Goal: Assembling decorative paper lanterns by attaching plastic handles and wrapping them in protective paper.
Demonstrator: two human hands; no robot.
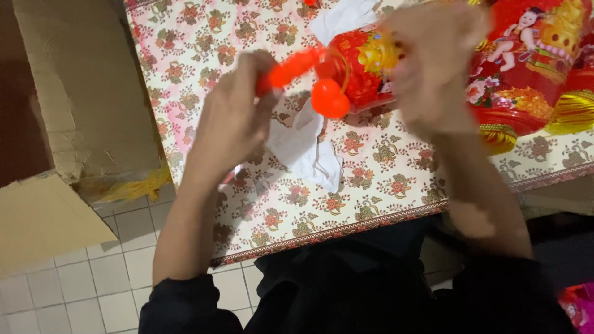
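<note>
My left hand (pixel 232 120) is closed around an orange plastic handle (pixel 291 69) that ends in a round orange knob (pixel 330 99). My right hand (pixel 433 68) grips a small red and gold lantern (pixel 359 65) just beside that handle, above the table. Both hands are blurred by motion. A crumpled white cloth or paper (pixel 306 145) lies on the table under the hands.
The table carries a flowered cloth (pixel 371 185) with a patterned border. More red and gold lanterns (pixel 532 62) with yellow tassels (pixel 572 111) lie at the right. A large cardboard box (pixel 74 93) stands at the left on a tiled floor (pixel 93 272).
</note>
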